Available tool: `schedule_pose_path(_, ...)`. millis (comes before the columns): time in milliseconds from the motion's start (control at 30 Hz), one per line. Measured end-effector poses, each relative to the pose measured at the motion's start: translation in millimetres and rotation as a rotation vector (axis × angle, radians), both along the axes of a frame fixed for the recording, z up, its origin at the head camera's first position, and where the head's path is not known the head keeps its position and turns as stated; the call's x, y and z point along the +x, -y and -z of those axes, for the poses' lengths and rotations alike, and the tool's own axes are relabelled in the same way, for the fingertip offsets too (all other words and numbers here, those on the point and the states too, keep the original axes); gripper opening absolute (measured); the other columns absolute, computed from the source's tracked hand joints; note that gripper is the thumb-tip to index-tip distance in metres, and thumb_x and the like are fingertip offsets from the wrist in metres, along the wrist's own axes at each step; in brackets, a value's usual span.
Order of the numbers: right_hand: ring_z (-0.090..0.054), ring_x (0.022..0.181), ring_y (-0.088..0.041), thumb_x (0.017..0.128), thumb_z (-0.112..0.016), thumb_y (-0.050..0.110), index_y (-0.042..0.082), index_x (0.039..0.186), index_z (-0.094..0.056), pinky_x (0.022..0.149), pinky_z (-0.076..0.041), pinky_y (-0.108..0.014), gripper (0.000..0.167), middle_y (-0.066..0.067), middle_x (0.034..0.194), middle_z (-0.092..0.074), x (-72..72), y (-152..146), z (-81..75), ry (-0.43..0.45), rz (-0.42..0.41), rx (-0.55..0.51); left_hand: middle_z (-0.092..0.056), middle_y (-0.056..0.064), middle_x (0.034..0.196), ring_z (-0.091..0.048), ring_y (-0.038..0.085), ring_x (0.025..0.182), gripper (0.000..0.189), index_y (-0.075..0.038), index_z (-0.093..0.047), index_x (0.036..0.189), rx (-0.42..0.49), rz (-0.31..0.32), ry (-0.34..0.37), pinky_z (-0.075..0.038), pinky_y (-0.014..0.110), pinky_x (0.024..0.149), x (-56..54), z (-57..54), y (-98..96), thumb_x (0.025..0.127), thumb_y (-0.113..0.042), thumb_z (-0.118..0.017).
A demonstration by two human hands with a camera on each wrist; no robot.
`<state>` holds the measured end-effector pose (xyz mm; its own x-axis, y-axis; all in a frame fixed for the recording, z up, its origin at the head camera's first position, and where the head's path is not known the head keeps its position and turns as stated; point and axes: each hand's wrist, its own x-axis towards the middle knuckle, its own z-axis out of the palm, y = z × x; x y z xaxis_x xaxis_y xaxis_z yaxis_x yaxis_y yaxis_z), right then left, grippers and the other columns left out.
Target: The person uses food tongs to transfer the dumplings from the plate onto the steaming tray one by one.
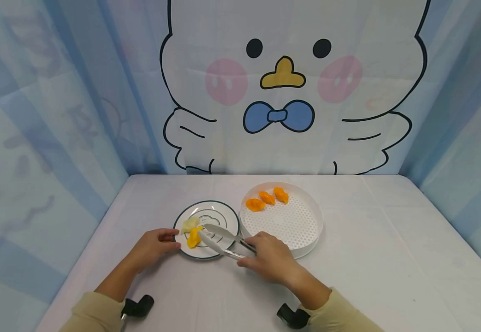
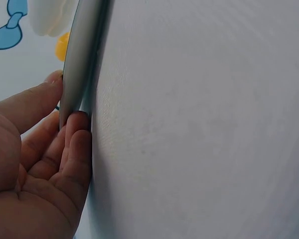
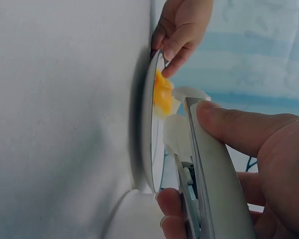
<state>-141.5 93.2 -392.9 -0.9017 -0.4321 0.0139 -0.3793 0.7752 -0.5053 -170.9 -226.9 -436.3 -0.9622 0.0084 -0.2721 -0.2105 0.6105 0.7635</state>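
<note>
My left hand (image 1: pixel 157 246) holds the rim of a white plate (image 1: pixel 228 221) with a dark green edge, thumb above and fingers underneath in the left wrist view. On the plate's left side lie a yellow dumpling-shaped piece (image 1: pixel 193 238) and a pale yellow one (image 1: pixel 189 224), side by side. In my right hand (image 1: pixel 271 258) is a pair of metal tongs (image 1: pixel 213 244) with whitish tips, gripped between thumb and fingers. The tong arms stand apart, their tips right at the yellow piece's right side.
A round white steamer tray (image 1: pixel 298 221) with a perforated base stands to the plate's right, its edge close to the plate. Three orange dumpling-shaped pieces (image 1: pixel 267 198) lie in its upper left part. Printed curtains (image 1: pixel 140 92) surround the white table (image 1: pixel 369 253) at the back and sides.
</note>
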Motion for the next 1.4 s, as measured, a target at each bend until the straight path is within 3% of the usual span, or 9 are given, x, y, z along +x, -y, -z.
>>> schedule_pose_path(533,-0.059,0.09,-0.023,0.08,-0.083,0.036,0.001,0.12,-0.071,0.072,-0.049,-0.039,0.055,-0.01,0.109,-0.067,-4.4,13.2,5.7,0.016,0.009,0.004,-0.064,0.012,0.115,-0.055,0.027,0.105,0.051,-0.002,-0.063,0.131,-0.001,0.001,-0.014,-0.047,0.049,0.097,1.8,-0.9,-1.3,0.089,-0.028,-0.077)
schedule_pose_path(1067,-0.051,0.077,-0.016,0.082,-0.08,0.038,0.003,0.116,-0.073,0.065,-0.042,-0.032,0.05,0.0,0.095,-0.066,-4.1,17.7,3.7,0.146,-0.002,-0.07,-0.064,0.013,0.117,-0.055,0.028,0.106,0.051,-0.001,-0.063,0.131,-0.002,-0.007,-0.006,-0.046,0.05,0.098,2.4,-1.4,-1.3,0.089,-0.027,-0.077)
schedule_pose_path(1400,-0.058,0.087,-0.019,0.08,-0.082,0.041,0.003,0.119,-0.069,0.069,-0.048,-0.035,0.056,-0.008,0.109,-0.065,1.2,21.0,7.1,-0.012,0.005,0.011,-0.064,0.013,0.118,-0.056,0.029,0.107,0.052,-0.001,-0.063,0.132,-0.011,-0.005,-0.006,-0.046,0.051,0.099,2.2,-2.0,-2.0,0.089,-0.027,-0.077)
